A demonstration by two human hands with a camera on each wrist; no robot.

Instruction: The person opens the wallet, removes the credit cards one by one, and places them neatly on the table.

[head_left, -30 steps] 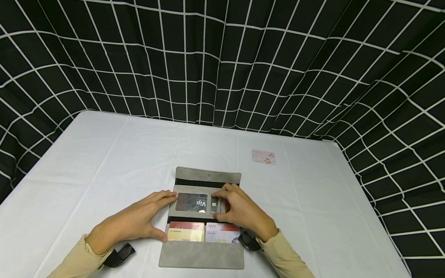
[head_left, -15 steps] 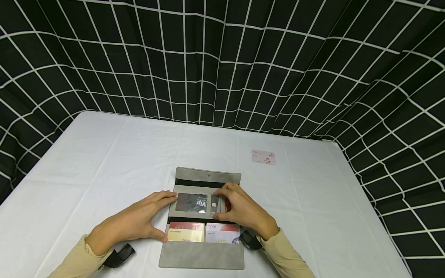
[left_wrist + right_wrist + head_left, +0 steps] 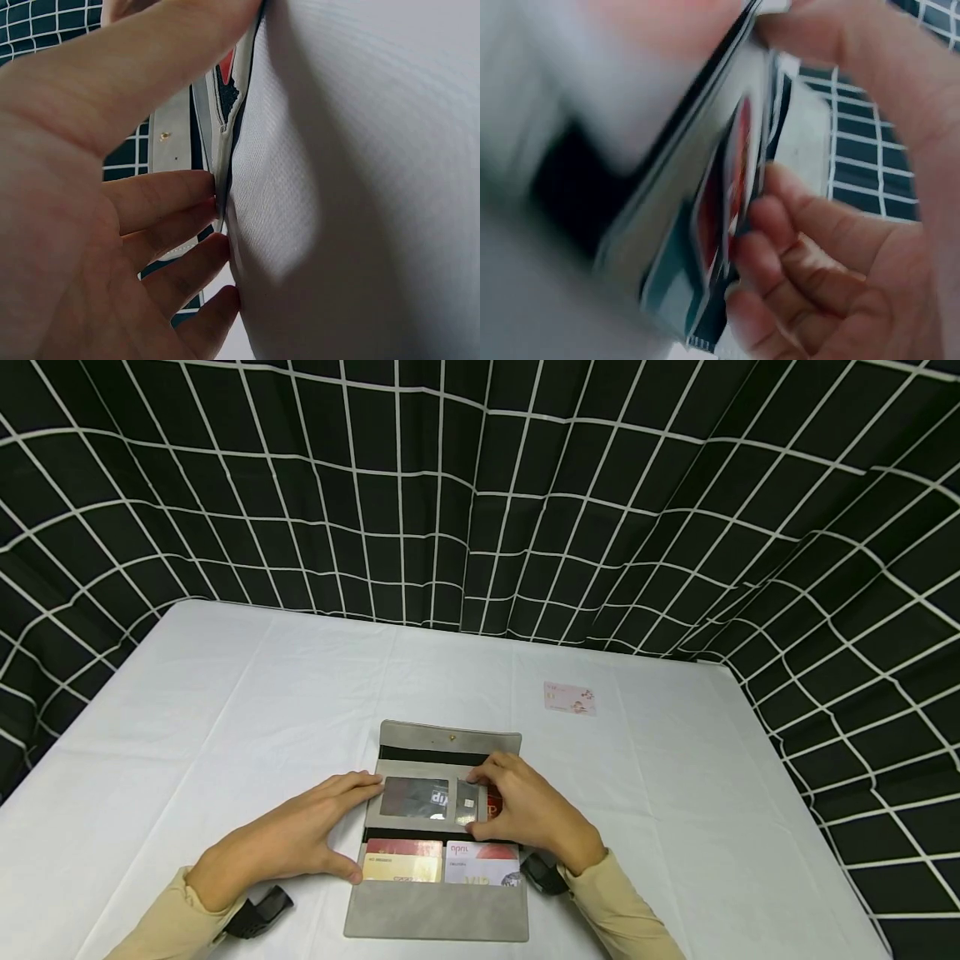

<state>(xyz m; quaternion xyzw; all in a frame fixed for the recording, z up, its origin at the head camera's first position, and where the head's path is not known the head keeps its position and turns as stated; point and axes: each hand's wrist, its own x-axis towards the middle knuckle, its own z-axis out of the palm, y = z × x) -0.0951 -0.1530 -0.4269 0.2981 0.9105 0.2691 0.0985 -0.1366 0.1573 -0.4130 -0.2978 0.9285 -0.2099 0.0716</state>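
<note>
A grey wallet (image 3: 436,912) lies unfolded on the white table, with cards in its pockets. My left hand (image 3: 300,831) rests along its left edge, fingers extended and thumb apart; in the left wrist view the fingertips (image 3: 217,244) touch that edge. My right hand (image 3: 528,802) holds a dark card (image 3: 467,802) with a chip by its long edges, index finger above and thumb below. Part of this card lies under the clear window, where white lettering shows. A red card (image 3: 493,802) is partly hidden behind the right hand. The right wrist view shows several stacked card edges, blurred.
A pale pink card (image 3: 570,697) lies flat on the table (image 3: 262,693), beyond the wallet to the right. A red-and-yellow card (image 3: 402,860) and a white-and-red card (image 3: 482,864) sit in the wallet's lower pockets. A black gridded curtain (image 3: 450,485) hangs behind the table.
My right hand has shifted slightly right, and the dark card has slid with it. More of the card shows outside the window, and its lettering is now partly covered. My left hand stays put.
</note>
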